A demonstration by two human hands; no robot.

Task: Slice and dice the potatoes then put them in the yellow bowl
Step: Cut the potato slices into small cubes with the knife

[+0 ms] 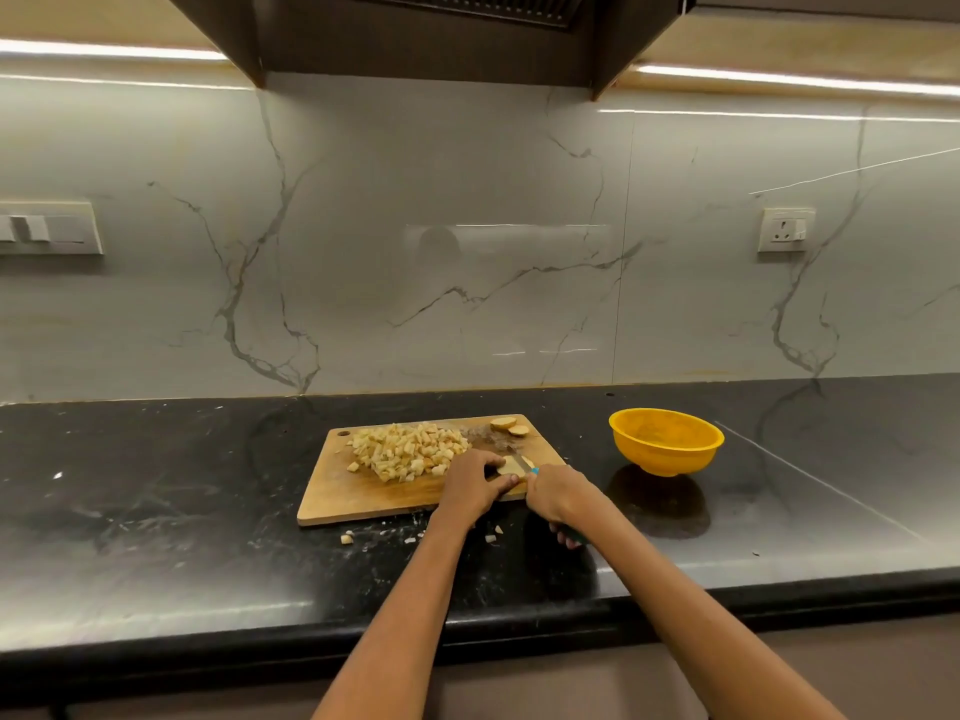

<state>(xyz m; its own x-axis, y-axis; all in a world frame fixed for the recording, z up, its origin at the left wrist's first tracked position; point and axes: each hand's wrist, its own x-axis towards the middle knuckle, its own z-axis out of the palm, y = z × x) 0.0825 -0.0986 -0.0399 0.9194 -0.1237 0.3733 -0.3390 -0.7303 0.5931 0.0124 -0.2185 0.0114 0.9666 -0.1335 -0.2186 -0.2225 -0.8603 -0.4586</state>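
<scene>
On a rectangular wooden cutting board (363, 491), a left hand (470, 485) curls its fingers over a pale potato piece (511, 467) near the board's right edge. Just beside it, the right hand (558, 498) grips a teal-handled knife (532, 470) whose blade meets the piece. A heap of diced potato cubes (408, 452) covers the board's far middle. The round yellow plastic bowl (666, 441) sits on the black stone countertop (156, 511), right of the board

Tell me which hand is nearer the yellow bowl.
Right. The right hand, gripping the knife, is just left of the yellow bowl; the left hand holds the potato piece farther left on the board.
</scene>
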